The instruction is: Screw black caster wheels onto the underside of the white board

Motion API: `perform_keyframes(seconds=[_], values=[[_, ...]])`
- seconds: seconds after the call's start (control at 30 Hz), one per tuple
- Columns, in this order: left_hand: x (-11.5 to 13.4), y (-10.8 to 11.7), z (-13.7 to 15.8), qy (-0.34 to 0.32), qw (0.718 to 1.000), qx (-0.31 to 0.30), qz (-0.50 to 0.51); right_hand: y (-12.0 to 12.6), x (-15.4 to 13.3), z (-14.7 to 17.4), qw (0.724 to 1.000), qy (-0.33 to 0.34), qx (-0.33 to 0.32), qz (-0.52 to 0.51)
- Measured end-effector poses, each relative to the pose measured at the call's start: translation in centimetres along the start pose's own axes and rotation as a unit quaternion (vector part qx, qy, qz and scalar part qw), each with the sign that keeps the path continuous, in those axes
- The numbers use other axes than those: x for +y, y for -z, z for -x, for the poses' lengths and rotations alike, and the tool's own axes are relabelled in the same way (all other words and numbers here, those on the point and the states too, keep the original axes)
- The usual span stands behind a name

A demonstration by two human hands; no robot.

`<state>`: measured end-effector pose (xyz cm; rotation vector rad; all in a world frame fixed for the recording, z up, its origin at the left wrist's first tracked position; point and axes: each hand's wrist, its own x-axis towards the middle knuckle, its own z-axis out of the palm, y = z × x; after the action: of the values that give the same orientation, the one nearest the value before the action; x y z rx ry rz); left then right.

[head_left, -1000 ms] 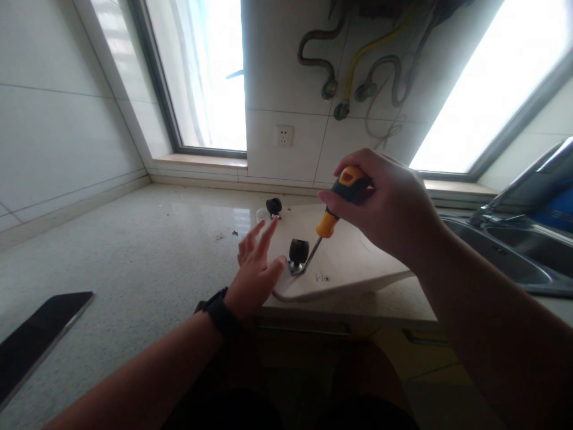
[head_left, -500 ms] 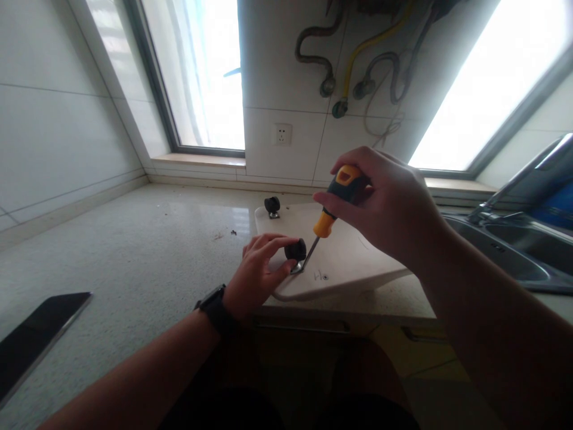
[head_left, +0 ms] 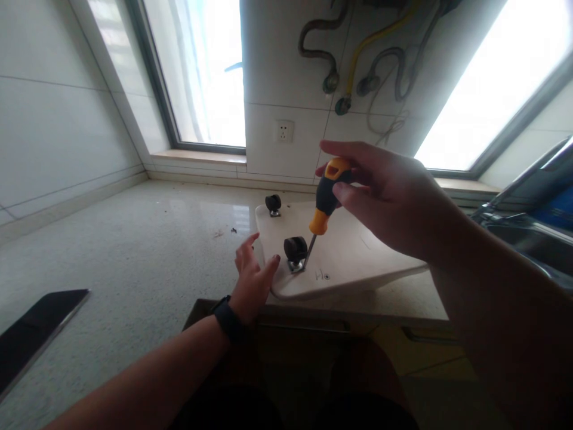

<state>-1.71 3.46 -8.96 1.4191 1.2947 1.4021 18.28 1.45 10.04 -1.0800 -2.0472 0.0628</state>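
Note:
A screwdriver (head_left: 332, 188) with a yellow and black handle leans in my right hand (head_left: 380, 194), my thumb and fingers around the grip. Its tip meets the metal plate of a black caster wheel (head_left: 295, 249), at the plate's right corner. That caster stands on the near left part of an off-white plastic panel (head_left: 353, 254). At the panel's left edge is my left hand (head_left: 254, 278), thumb and fingers apart, the thumb over the near left corner. Farther back on the panel sits a second black caster (head_left: 273, 204).
The panel lies on a speckled countertop (head_left: 188, 239). A dark flat object (head_left: 40, 328) rests at the far left. To the right is a metal sink (head_left: 523, 239) with a faucet (head_left: 523, 173). Hoses and a socket (head_left: 283, 131) are on the back wall.
My left hand has let go of the near caster and moved left to the panel's edge. My right hand has shifted its hold on the screwdriver, which now stands more upright.

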Motion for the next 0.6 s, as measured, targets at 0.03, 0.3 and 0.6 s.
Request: perform_keyframes(seconds=[0.03, 0.3, 0.6], values=[[-0.1, -0.3, 0.2, 0.064, 0.996, -0.006, 0.064, 0.0, 0.0, 0.0, 1.0, 0.003, -0.002, -0.001], [1.7, -0.8, 1.8, 0.253, 0.877, -0.19, 0.36, 0.1, 0.0, 0.0, 0.996, 0.015, 0.051, 0.078], [1.0, -0.4, 1.3, 0.238, 0.872, -0.231, 0.361, 0.5, -0.4, 0.0, 0.999, 0.026, -0.001, 0.043]])
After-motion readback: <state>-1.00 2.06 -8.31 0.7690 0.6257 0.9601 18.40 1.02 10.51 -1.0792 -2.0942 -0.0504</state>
